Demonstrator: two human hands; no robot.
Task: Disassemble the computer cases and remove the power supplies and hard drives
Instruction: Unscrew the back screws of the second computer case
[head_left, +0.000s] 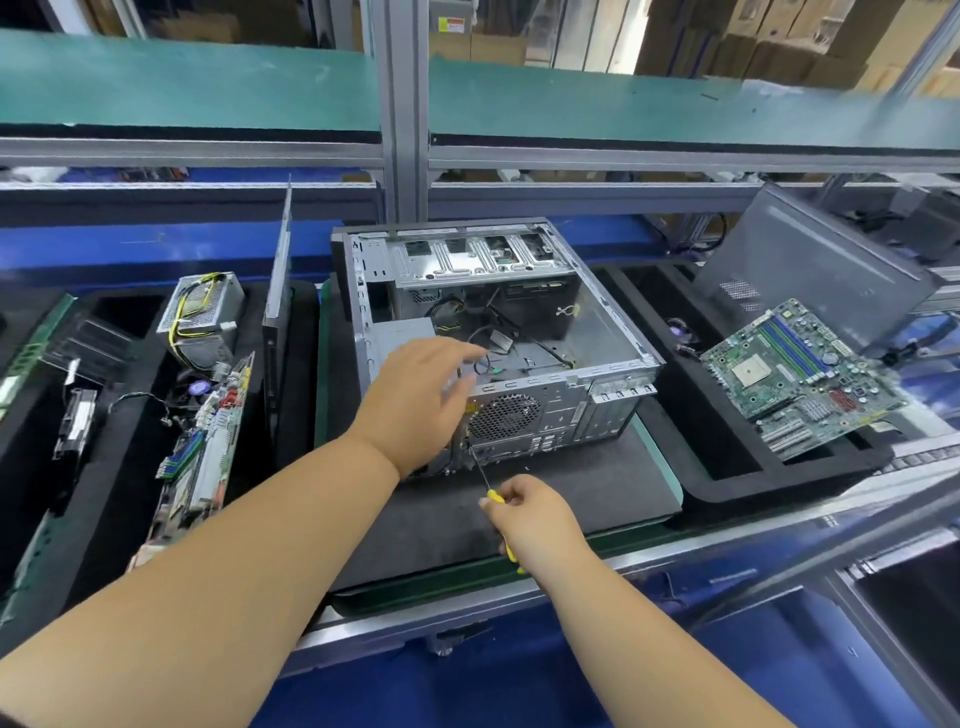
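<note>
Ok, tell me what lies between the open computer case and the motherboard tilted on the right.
Head view: only the black foam tray between the case and the motherboard.

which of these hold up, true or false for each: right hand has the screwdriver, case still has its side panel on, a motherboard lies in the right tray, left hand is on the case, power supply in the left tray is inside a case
1. The right hand grips a yellow-handled screwdriver. True.
2. The computer case is closed by its side panel. False: the case lies open and its inside shows.
3. A motherboard lies in the right tray. True.
4. The left hand rests on the rear edge of the case, fingers spread. True.
5. The power supply in the left tray sits inside a case. False: it stands loose in the tray, its cables showing.
</note>
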